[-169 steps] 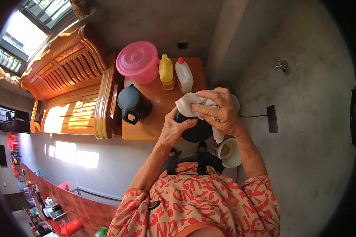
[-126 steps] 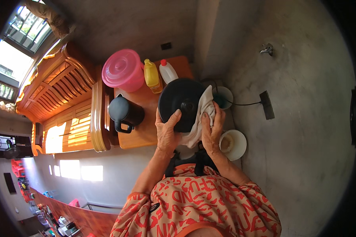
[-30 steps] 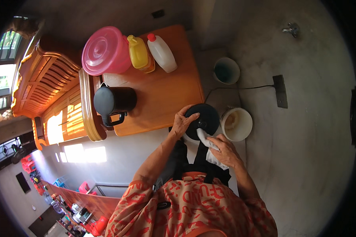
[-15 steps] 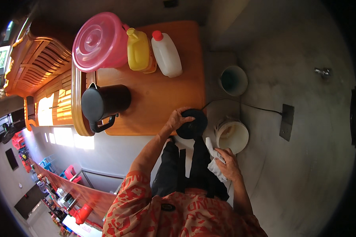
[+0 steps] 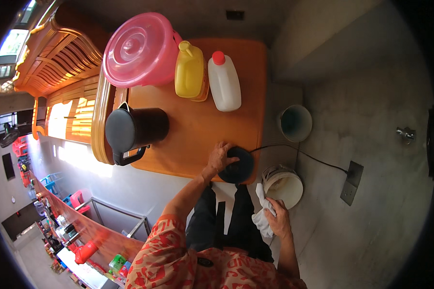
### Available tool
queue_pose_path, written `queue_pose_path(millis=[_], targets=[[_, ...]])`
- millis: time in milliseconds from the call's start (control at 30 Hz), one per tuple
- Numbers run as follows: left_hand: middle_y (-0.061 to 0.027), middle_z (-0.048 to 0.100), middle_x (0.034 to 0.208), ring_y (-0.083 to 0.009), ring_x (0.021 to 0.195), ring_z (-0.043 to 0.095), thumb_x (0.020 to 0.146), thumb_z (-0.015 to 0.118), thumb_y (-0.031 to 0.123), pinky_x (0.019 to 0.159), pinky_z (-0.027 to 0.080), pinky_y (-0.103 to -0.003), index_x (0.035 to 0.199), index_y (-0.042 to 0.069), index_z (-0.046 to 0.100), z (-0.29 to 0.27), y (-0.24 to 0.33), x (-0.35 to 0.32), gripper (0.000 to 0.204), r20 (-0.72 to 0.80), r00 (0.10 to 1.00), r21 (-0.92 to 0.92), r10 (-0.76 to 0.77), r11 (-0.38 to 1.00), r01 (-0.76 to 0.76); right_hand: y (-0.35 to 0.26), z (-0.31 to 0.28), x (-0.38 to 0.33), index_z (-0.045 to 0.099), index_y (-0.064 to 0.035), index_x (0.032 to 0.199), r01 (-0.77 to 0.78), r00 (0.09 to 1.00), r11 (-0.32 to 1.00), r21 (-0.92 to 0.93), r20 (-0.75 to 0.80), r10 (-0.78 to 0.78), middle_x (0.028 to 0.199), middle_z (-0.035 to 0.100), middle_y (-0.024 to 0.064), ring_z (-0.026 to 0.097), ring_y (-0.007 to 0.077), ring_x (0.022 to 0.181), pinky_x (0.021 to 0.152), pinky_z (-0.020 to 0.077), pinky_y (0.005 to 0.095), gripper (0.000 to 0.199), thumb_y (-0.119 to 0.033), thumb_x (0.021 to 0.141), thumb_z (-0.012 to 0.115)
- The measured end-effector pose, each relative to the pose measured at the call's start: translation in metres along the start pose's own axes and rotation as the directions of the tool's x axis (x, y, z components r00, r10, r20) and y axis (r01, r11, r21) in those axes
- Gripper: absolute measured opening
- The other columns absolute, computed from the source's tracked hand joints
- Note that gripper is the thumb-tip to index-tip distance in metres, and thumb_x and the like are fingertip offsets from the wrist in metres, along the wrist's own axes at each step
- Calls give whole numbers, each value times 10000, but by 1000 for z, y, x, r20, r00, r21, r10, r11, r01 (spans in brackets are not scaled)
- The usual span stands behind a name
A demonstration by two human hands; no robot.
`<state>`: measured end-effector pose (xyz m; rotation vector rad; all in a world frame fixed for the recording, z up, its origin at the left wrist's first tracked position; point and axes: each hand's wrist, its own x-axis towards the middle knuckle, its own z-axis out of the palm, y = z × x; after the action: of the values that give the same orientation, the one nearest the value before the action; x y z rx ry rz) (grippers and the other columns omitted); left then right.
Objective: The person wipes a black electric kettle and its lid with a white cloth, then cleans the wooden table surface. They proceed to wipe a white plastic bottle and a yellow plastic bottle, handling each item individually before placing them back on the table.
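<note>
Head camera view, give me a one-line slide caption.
Left hand rests on a round black base on the orange wooden table; right hand holds a white cloth.

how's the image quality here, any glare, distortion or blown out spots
Head view: strong fisheye, the orange table edges bow and the corners go black; sunlight blows out a patch at the left beside the wooden bench; glossy highlights on the pink lid and black jug; left hand on the black round base and right hand with the white cloth look reasonably sharp.

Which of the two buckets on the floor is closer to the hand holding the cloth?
The white bucket, right beside the right hand; the teal bucket stands farther off.
</note>
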<state>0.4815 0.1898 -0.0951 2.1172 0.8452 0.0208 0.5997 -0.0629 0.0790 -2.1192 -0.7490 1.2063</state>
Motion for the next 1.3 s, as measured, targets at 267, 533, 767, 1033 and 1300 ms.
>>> queue_pose_path(millis=[267, 533, 767, 1033, 1300], targets=[[-147, 515, 1083, -349, 1036, 457, 677, 783, 256, 889, 440, -420, 1153, 100, 621, 11, 16, -9, 526, -163, 987, 132, 14, 991, 8, -3, -6, -2, 573, -18, 1183, 16, 999, 1000, 0, -28, -16, 964, 576, 178, 567, 323, 864, 758, 463, 395, 373, -162, 842, 610], [-125, 491, 1098, -348, 1025, 463, 686, 773, 301, 840, 452, -428, 1182, 131, 597, 17, 10, -6, 553, -82, 996, 195, -35, 980, 51, 6, -7, -7, 575, -13, 1177, 50, 997, 999, 21, -64, -48, 949, 570, 171, 563, 309, 843, 733, 463, 391, 382, -156, 826, 623], [-126, 492, 1099, -348, 1037, 466, 703, 761, 287, 798, 449, -439, 1197, 142, 555, 9, 19, -6, 554, -70, 997, 299, -35, 953, 54, 13, -10, -12, 576, -10, 1178, 46, 996, 998, 40, -83, -42, 925, 557, 158, 551, 292, 817, 714, 454, 386, 381, -154, 828, 626], [-171, 482, 1051, -333, 983, 478, 768, 709, 130, 801, 422, -443, 1075, 9, 501, -62, 74, 16, 390, -630, 749, -287, -203, 958, 17, 18, -10, -19, 579, -14, 1178, 38, 993, 997, 61, -118, -31, 919, 553, 155, 546, 290, 813, 717, 453, 382, 373, -159, 837, 622], [-185, 470, 1124, -348, 1094, 424, 775, 710, 363, 910, 397, -438, 1128, 1, 550, -124, 118, 88, 530, -576, 783, -186, -236, 970, 156, 10, -11, -21, 579, -17, 1178, 18, 995, 999, 38, -99, -14, 975, 580, 172, 570, 311, 865, 774, 463, 370, 381, -166, 830, 620]])
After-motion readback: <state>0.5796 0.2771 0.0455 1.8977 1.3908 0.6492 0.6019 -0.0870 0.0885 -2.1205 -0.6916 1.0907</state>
